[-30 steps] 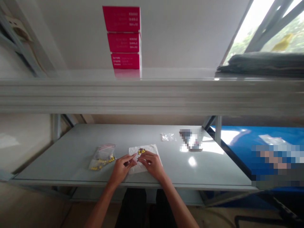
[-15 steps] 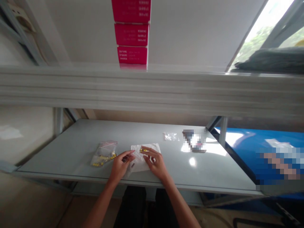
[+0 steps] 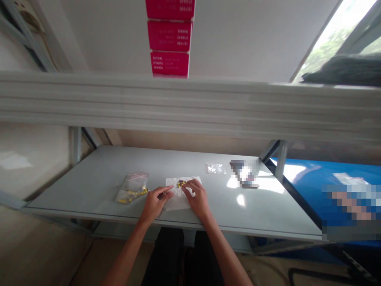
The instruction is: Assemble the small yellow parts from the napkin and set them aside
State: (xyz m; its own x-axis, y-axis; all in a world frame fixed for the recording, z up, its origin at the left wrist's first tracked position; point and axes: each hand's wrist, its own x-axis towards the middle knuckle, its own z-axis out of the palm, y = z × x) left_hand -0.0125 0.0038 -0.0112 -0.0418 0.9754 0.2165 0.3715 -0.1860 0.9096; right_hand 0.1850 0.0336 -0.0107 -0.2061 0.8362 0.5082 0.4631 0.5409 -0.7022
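Yellow and dark small pieces (image 3: 180, 184) lie clustered on a white sheet (image 3: 177, 204) atop the grey table (image 3: 89, 178), as the head view, my only window from afar, shows. The right hand (image 3: 198, 198) bends over them, fingertips at the cluster's right edge; whether they clamp one I cannot tell. The left hand (image 3: 154, 203) curls at the sheet's left edge, thumb and forefinger close, their hold too small to make out. I judge the pieces light, hard and apt to roll, best pinched singly by the sides. A clear bag (image 3: 136, 182) of similar pieces lies farther left.
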